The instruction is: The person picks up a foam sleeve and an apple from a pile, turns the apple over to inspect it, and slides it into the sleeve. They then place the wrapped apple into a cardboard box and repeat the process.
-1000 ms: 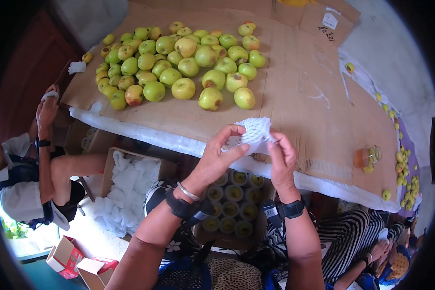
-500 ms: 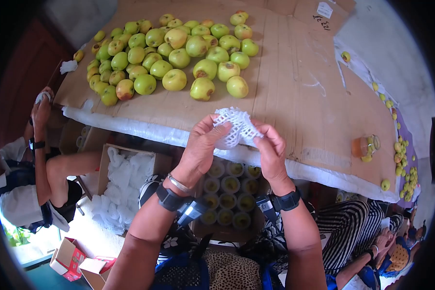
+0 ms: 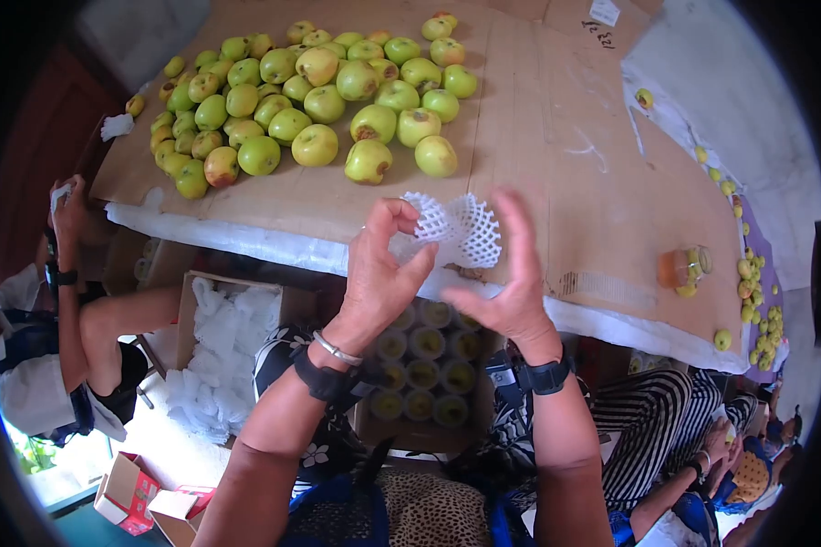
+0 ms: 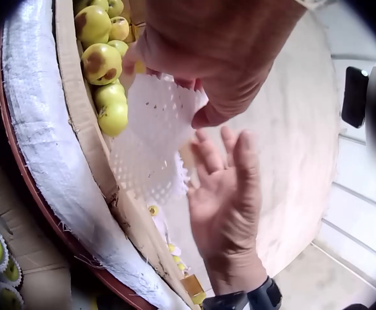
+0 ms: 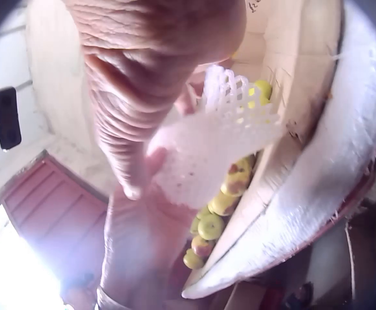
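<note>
A white foam fruit net (image 3: 479, 235) is held up over the table's near edge, its lattice flared out at the right end. My left hand (image 3: 377, 269) pinches its left side between thumb and fingers. My right hand (image 3: 513, 278) is beside the net's right end, thumb and fingers spread apart, gripping nothing. In the left wrist view the net (image 4: 149, 139) hangs from the left fingers, with the right palm (image 4: 223, 206) facing it. The right wrist view has the net (image 5: 204, 155) beyond the right hand (image 5: 155, 77). Many green-yellow apples (image 3: 315, 144), some with brown spots, lie beyond the hands.
Cardboard (image 3: 538, 173) covers the table, whose near edge has white padding (image 3: 237, 239). A jar (image 3: 682, 268) stands at the right. Below are a box of netted apples (image 3: 421, 374) and a box of foam nets (image 3: 233, 319). Other people sit on both sides.
My right hand has let go of the foam net and spread its fingers, while the left keeps hold. The net's right end now flares. The head view has shifted slightly.
</note>
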Available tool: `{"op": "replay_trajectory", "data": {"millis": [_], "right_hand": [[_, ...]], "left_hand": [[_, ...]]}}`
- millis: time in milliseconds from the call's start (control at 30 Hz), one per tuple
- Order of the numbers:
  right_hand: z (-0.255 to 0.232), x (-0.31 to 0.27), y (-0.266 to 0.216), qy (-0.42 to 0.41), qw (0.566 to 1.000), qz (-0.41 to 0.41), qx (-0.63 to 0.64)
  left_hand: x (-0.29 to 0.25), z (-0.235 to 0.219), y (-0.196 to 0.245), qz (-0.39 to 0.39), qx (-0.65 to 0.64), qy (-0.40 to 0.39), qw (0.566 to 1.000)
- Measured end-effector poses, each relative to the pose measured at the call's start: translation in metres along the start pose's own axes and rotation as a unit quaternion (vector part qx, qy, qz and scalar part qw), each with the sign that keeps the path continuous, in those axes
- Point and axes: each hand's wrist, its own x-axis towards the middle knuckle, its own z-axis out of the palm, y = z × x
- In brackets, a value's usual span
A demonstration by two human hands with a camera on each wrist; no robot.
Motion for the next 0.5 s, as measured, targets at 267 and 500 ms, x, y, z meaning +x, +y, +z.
{"op": "replay_trajectory", "data": {"millis": [267,500], "right_hand": [[0.031,-0.015,0.006,-0.176,0.950,0.230,0.119],[0.014,-0.013,0.020,-0.192,0.879,0.246,0.360]], "left_hand": [[-0.010,0.000,0.007,-0.014,-0.339,-0.052,0.939],[-0.007,-0.009,0.014,-0.176,-0.419,-0.173,0.874]]}}
